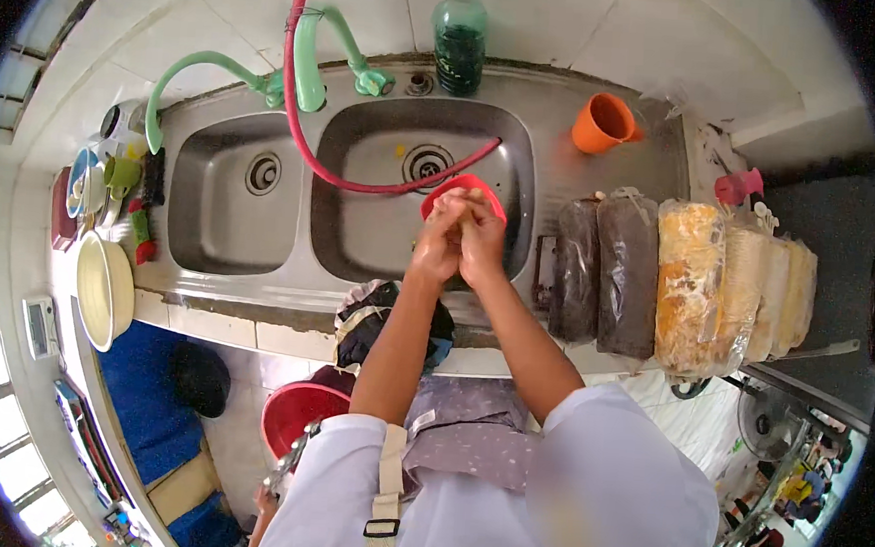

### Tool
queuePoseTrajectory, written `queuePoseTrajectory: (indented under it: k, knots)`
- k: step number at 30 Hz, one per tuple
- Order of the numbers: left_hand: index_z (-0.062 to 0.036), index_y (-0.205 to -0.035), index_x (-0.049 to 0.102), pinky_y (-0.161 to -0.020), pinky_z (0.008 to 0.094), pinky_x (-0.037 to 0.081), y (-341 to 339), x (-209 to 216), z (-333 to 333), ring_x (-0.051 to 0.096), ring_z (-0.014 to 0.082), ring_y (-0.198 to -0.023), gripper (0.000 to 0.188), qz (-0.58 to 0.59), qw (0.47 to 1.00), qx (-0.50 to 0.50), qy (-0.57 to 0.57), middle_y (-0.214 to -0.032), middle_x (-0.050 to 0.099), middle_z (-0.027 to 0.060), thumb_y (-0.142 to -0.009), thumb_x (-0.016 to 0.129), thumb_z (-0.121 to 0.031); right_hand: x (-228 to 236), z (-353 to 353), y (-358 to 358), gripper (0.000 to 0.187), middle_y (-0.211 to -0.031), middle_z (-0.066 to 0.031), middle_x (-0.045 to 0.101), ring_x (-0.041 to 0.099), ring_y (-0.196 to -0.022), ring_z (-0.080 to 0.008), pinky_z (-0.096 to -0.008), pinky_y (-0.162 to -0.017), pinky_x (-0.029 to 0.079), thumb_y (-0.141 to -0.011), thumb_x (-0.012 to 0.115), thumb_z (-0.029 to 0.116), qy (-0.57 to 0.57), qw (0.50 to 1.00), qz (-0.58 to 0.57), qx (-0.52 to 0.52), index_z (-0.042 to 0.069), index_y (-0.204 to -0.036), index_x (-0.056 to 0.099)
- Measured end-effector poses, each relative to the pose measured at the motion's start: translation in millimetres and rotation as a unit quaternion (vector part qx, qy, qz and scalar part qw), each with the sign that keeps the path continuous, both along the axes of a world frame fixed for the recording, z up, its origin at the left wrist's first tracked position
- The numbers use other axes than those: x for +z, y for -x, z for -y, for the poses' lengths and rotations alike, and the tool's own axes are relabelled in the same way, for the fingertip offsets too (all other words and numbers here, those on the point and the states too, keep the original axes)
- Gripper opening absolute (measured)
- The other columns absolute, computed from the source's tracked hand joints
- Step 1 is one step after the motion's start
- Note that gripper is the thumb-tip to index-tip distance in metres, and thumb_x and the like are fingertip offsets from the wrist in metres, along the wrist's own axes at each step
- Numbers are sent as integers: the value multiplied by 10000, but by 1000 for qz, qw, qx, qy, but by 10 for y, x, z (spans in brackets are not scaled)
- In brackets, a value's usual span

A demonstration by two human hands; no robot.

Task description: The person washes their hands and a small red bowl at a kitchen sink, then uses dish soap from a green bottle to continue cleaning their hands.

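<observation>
Over the right basin [336, 207] of the steel sink, my left hand [438, 241] and my right hand [484, 238] are pressed together, wet-looking, with fingers closed against each other. Whether anything lies between the palms is hidden. Just behind and beneath them is a red bowl [497, 199], partly covered by my fingers. A pink-red hose [348, 182] hangs down from above and curves into the same basin, its end resting beyond the bowl. The basin's drain [428, 161] shows past the hose.
Right of the sink stand an orange mug [601, 125] and several plastic-wrapped loaves [692, 284]. A green bottle [458, 49] and a green faucet [371, 79] line the back. Cloths [370, 320] hang at the front edge. A red basin [294, 415] and another person's hand [266, 502] appear lower left.
</observation>
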State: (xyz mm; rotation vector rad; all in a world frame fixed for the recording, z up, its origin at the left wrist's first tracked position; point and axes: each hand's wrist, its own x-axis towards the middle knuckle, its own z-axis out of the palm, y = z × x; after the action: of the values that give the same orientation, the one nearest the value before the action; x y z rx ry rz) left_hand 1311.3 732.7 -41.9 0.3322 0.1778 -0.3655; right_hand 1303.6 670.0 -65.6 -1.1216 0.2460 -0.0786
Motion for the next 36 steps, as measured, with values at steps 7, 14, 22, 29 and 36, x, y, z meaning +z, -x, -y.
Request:
queuePoseTrajectory:
  k: [7,14,22,29,36]
  knots:
    - [-47,-1117,548,-847,313,430,-148,136,190,552,193,-962,385,55,800,-56,-595,-1026,590,100,-816,595,-283,-442,17,-282,329,-857,-21,565,554,-772,-114,-263,-671,455,-942,439,385,26,983,-176,-38,92,-833,541]
    - [6,-1119,564,-827,365,452,-141,57,167,594,253,-842,325,131,775,78,-613,-918,633,96,-909,461,-217,-446,55,-283,410,-1139,-58,530,504,-1009,-159,-314,-866,407,-965,370,377,-51,997,-44,33,76,-1220,481]
    - [-41,-1297,429,-1007,368,336,-326,122,-109,405,272,-1246,510,-109,842,-229,-477,-1362,406,156,-957,319,-404,350,-176,96,598,-1346,-104,410,417,-1200,-198,-326,-992,329,-945,330,494,-225,961,-163,17,65,-1361,352]
    - [-31,-1227,458,-867,433,448,-187,-600,-277,531,323,-1063,569,-79,967,-121,-210,-1193,522,164,-927,346,-501,328,-343,226,546,-1125,-84,561,510,-1014,-150,-321,-870,413,-925,417,478,-2,994,-49,95,10,-1178,539]
    - [-20,-1115,544,-824,331,465,-29,-206,-195,565,194,-916,399,-113,963,17,-242,-998,590,84,-922,494,-366,-61,-244,-108,416,-657,-11,613,565,-674,-130,-297,-576,442,-910,546,274,164,977,-135,-36,26,-585,628]
